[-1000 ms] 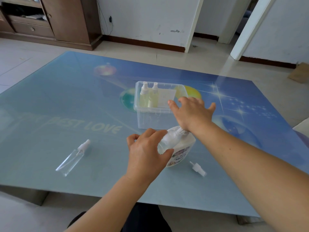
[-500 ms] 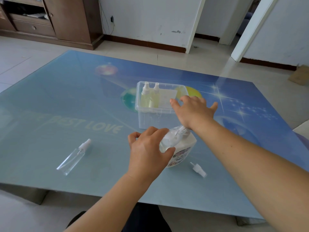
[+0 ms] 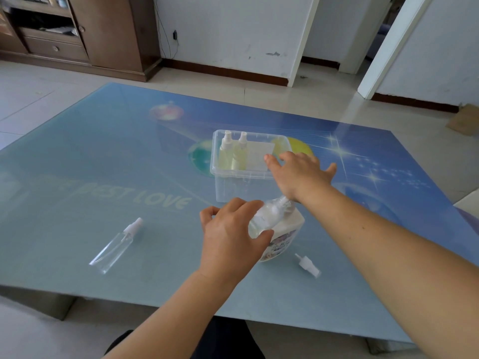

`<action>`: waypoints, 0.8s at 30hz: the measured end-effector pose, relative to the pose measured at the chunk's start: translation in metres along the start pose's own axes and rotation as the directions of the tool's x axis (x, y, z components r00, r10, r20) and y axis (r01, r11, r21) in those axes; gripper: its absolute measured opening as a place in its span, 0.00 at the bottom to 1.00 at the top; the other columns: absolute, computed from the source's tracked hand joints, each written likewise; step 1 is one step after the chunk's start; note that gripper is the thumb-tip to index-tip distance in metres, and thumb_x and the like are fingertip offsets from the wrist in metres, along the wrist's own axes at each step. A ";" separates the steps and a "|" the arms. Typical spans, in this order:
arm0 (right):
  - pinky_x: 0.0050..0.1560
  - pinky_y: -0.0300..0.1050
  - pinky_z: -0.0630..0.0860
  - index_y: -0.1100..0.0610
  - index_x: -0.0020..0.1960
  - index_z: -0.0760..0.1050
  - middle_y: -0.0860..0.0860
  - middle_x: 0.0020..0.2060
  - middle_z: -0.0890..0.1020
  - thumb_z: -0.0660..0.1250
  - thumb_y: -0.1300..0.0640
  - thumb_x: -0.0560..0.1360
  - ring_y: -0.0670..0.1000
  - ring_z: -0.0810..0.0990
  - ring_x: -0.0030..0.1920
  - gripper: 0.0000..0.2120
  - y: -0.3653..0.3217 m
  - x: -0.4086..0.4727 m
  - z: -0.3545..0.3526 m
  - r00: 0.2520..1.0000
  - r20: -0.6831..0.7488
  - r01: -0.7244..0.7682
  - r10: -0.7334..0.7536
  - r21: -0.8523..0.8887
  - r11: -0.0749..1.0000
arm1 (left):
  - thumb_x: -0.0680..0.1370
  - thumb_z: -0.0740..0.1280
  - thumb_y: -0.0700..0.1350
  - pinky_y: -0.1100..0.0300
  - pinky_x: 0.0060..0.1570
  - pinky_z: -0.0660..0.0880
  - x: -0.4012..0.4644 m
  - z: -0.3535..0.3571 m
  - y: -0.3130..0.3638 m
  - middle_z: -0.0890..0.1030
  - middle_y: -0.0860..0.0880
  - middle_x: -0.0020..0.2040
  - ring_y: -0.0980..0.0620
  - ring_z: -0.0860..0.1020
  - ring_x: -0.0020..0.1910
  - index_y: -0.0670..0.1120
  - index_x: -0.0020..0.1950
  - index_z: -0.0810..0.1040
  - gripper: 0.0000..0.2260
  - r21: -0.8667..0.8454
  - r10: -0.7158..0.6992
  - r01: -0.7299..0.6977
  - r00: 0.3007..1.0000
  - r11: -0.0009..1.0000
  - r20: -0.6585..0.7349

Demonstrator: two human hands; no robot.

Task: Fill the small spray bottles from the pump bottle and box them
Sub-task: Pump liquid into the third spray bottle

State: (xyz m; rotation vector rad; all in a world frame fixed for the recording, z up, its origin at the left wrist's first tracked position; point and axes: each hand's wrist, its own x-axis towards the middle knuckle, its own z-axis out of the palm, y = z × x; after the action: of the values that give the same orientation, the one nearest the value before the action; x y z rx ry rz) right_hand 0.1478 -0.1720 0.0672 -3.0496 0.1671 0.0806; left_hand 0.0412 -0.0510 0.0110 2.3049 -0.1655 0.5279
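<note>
1. Two filled spray bottles [image 3: 231, 151] already stand upright at the left end of the clear plastic box [image 3: 241, 187]; one empty capped spray bottle [image 3: 114, 246] lies on its side on the worktop [image 3: 77, 177], well to the left.
2. Left hand [image 3: 230, 242] grips a small clear bottle [image 3: 268, 216], its fingers [image 3: 233, 206] curled round the body, tilted with its mouth up against the pump spout.
3. Right hand [image 3: 298, 174] lies with fingers spread flat over the pump head of the pump bottle [image 3: 282, 242], pressing and gripping nothing.
4. Keep the small bottle's mouth tight under the spout, which the right wrist hides, so alignment is by feel.
5. Press in slow, full strokes; a clear, narrow neck probably overflows quickly.
6. Stop short of the neck, judging by the liquid level through the wall.
7. Loose spray cap [image 3: 307, 265] lies just right of the pump bottle, within easy reach for closing.
</note>
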 end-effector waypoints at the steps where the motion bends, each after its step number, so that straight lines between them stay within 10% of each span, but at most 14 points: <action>1: 0.69 0.70 0.43 0.51 0.70 0.67 0.54 0.68 0.69 0.42 0.34 0.78 0.58 0.61 0.71 0.31 0.000 0.000 0.002 1.000 -0.012 0.005 -0.005 -0.010 1.000 | 0.62 0.71 0.51 0.53 0.49 0.64 0.000 0.001 -0.001 0.79 0.54 0.40 0.53 0.77 0.36 0.50 0.50 0.80 0.17 0.003 -0.001 0.001 1.000 1.000 0.004; 24: 0.69 0.70 0.44 0.51 0.69 0.69 0.53 0.66 0.72 0.43 0.35 0.78 0.57 0.64 0.69 0.31 0.000 0.000 0.008 1.000 -0.018 0.019 -0.019 -0.022 1.000 | 0.63 0.70 0.52 0.55 0.50 0.61 -0.002 0.005 -0.005 0.79 0.55 0.43 0.54 0.77 0.39 0.52 0.51 0.80 0.17 0.003 -0.034 0.034 0.998 0.999 0.045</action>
State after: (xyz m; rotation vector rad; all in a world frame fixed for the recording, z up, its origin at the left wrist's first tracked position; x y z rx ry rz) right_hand 0.1476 -0.1712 0.0592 -3.0742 0.1394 0.0539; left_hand 0.0425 -0.0513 0.0042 2.3186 -0.1478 0.4594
